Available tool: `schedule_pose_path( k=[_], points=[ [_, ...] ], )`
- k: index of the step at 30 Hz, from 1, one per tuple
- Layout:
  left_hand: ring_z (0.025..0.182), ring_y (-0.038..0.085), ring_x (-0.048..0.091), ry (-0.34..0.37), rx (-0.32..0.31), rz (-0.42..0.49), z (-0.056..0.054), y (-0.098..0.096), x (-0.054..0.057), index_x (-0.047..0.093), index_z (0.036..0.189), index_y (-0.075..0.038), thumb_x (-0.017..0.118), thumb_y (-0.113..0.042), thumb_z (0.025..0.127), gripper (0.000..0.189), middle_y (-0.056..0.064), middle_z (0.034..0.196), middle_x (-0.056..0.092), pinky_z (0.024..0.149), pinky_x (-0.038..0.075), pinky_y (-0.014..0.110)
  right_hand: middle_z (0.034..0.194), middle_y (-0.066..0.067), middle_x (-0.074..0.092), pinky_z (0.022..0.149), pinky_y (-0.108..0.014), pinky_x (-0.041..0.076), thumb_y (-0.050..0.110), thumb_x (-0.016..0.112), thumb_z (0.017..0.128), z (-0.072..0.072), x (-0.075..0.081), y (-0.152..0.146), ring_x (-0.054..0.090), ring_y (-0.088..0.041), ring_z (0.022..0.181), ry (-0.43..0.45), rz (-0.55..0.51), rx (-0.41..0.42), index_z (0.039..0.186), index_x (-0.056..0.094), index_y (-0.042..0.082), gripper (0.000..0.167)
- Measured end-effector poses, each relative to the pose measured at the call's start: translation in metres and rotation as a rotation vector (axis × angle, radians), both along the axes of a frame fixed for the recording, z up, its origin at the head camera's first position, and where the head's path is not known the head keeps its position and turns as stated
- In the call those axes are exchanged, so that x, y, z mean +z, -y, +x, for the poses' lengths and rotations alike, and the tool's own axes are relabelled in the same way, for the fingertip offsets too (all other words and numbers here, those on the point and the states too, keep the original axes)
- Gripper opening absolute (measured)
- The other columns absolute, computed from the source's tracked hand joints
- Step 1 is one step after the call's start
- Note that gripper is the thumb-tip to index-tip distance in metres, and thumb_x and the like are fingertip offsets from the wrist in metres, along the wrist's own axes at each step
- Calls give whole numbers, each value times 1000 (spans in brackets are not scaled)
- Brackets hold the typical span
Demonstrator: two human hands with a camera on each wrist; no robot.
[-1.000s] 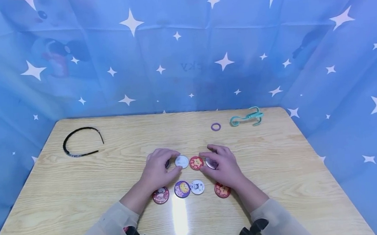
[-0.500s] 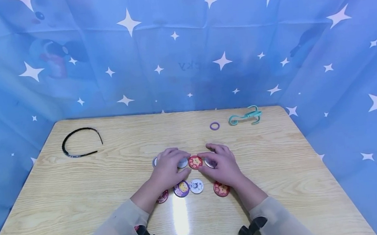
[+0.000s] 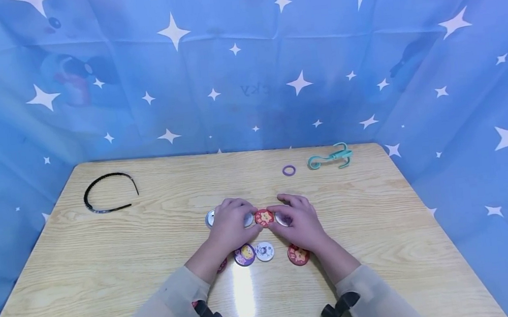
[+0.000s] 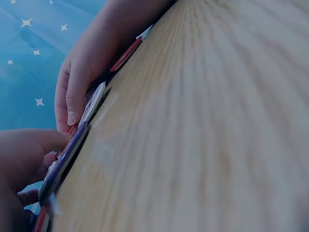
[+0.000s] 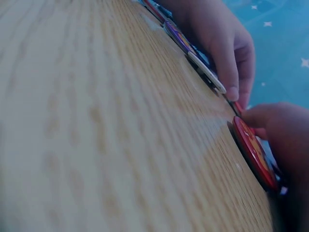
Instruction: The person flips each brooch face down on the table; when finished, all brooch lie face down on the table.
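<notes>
2 hands on 1 red badge, mid-row

Left hand (image 3: 230,224) and right hand (image 3: 300,219) both clamped on the red badge (image 3: 264,217): thumbs at the near rim, forefingers at the far rim, left hand at its 9 o'clock side, right at 3. Badge sits mid-table, face up. Pale badge (image 3: 247,219) just beside at 9 o'clock, partly under left fingers; silver badge (image 3: 282,219) just beside at 3, partly under right hand. Can't tell if rims touch.

Step looks like placing or truing the red badge in its row. To do it well: light rim pinch, equal push from 9 and 3, badge flat, then lift fingers straight up so the neighbours don't skid. Low wrists are the likely risk to the nearer badges: white badge (image 3: 265,251) at 6 o'clock, purple badge (image 3: 244,255) at 7, other red badge (image 3: 298,255) at 5.

Surface: pale wood-grain table (image 3: 380,228), glossy, light streak (image 3: 244,292) toward 7 o'clock. Purple ring (image 3: 290,174) at 1, teal hook (image 3: 337,155) at 2, black headband (image 3: 86,197) between 9 and 10. Room: blue curtain (image 3: 231,109) with white stars behind, at 12, wrapping both sides.
</notes>
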State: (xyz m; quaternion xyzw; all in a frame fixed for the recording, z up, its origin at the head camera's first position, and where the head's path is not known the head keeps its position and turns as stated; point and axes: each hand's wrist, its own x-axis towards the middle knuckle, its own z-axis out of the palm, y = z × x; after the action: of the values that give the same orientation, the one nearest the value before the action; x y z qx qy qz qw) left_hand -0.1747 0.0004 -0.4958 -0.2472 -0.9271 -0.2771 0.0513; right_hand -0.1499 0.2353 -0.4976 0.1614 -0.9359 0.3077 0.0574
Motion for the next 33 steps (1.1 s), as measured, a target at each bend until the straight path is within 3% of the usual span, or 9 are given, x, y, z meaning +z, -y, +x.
schedule_pose_path(
  k=[15,28,33],
  points=[
    [126,29,58,-32,19,47,2,1,-10,81,118,-23,85,-42,91,33,0,126,72,110,42,51,156,-11,54,120,-61,26,38,85,92,0,0,-2,41,-38,146,26,3,-15,131,77,20,44],
    [125,27,58,-22,33,64,0,0,-12,81,121,-26,84,-43,93,33,-1,124,73,110,42,50,146,-10,63,117,-60,30,30,90,88,-1,1,-3,44,-36,142,28,-111,-20,124,79,17,40],
    [124,27,59,-33,37,88,1,1,-11,82,114,-25,86,-37,92,26,-1,122,74,110,42,50,140,-8,66,117,-59,32,22,90,88,-2,0,-2,47,-35,141,22,-157,-27,122,78,17,36]
  ],
)
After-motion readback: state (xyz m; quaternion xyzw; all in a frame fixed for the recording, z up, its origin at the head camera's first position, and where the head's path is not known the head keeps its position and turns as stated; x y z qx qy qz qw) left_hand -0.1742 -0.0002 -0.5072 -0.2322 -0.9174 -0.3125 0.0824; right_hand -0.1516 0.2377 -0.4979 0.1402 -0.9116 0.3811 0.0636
